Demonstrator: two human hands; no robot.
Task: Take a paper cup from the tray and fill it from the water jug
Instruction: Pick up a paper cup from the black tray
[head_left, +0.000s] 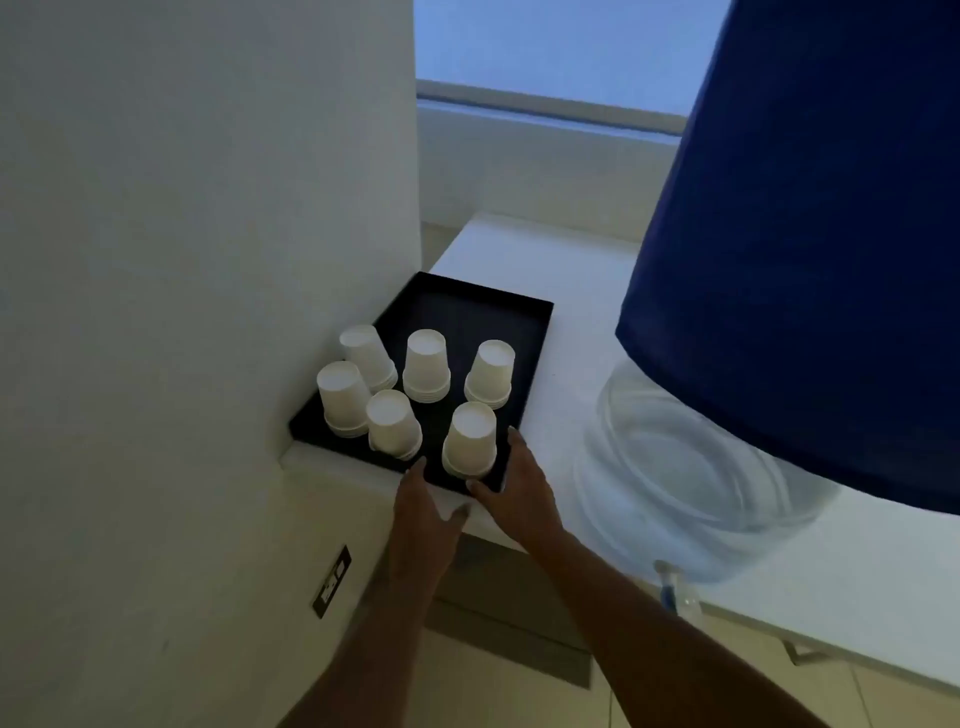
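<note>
Currently both hands, left hand (423, 512) and right hand (522, 488), hover open and empty around the nearest cup stack (470, 441) at the tray (467, 306) front edge. Advice: steady the stack, lift only the top cup. Jug (691, 467) stands right, on the bench (524, 249).

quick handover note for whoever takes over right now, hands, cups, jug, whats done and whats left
Left hand: open, fingertips at the tray's near edge, holding nothing.
Right hand: open, beside the nearest cup stack, thumb and fingers either side of its base; no closed grip yet.
Black tray: on the white counter against the wall, holding six upside-down stacks of paper cups.
Water jug: on the counter right of the tray, top under a blue cover; its tap hangs over the counter's front edge.
Done: nothing taken.
Left: separate one cup, turn it upright, fill at the tap.
</note>
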